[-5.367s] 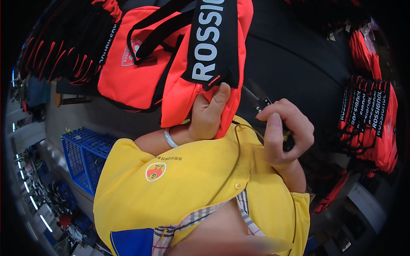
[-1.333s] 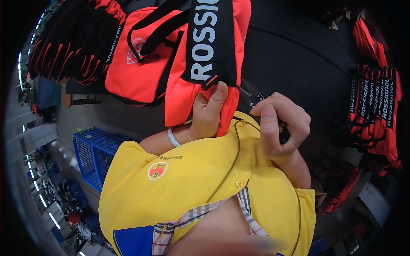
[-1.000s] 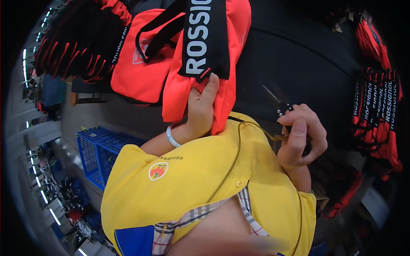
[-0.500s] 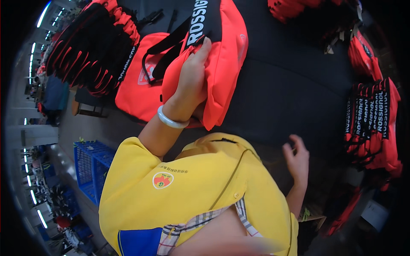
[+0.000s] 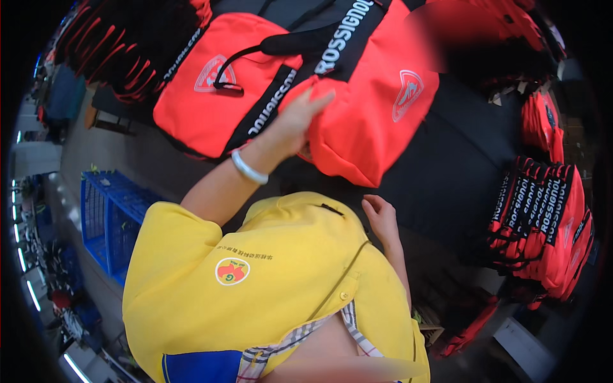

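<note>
Head view — left hand (image 5: 297, 121) gripping red bag (image 5: 364, 134), tabletop (image 5: 456, 159) rightward

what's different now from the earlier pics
The right bag has turned and shifted right, showing its badge and baring more of the left bag. The right hand no longer shows the snips it held and has moved left, beside the shirt. The left hand stays at the right bag; the crate looks unmoved.

your yellow short-sleeved shirt (image 5: 281, 290), plaid collar trim (image 5: 278, 343), blue panel (image 5: 201, 367), white-rimmed rounded emblem (image 5: 232, 271) in orange and green, yellow button (image 5: 344, 296), thin brown cord (image 5: 337, 287), pale bangle (image 5: 248, 168) on your left arm (image 5: 212, 195)
</note>
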A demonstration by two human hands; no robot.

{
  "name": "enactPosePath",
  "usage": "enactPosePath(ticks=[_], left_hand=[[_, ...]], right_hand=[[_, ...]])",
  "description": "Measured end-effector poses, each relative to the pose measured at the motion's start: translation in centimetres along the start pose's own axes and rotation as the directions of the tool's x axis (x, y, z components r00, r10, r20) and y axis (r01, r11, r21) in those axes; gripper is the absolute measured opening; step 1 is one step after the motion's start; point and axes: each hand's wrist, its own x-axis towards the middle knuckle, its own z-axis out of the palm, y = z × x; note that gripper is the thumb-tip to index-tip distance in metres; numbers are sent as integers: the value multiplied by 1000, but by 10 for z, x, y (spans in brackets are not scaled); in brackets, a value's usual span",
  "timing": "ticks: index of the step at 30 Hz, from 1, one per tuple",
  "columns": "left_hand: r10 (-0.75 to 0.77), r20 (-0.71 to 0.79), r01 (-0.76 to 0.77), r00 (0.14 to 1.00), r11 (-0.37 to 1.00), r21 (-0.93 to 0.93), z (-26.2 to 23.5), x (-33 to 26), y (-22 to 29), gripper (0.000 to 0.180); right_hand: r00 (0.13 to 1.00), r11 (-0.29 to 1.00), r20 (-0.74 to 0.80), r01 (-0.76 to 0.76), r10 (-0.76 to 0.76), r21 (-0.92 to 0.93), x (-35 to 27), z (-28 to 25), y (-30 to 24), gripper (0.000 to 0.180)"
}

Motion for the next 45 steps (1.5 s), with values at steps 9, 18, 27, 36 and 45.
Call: enactPosePath(ticks=[9, 18, 27, 36, 45], left_hand=[[-67, 164, 86, 984, 991, -106, -7, -46, -66, 40], [-77, -177, 15, 981, 945, -328, -43, -40, -68, 38], [-23, -297, -30, 955, 985, -173, -74, -48, -84, 42], [-50, -107, 29, 993, 982, -189, -42, -70, -59, 39], [-173, 205, 218, 963, 950, -224, -28, -100, -45, 39]], right_hand=[[857, 129, 467, -499, 216, 857, 19, 6, -14, 51], [999, -617, 45, -50, -24, 785, 9, -24, 44, 51], [821, -306, 247, -93, 514, 947, 9, -23, 72, 53], [822, -233, 311, -222, 478, 947, 16, -2, 83, 51], [860, -277, 275, -164, 431, 947, 10, -29, 34, 47]])
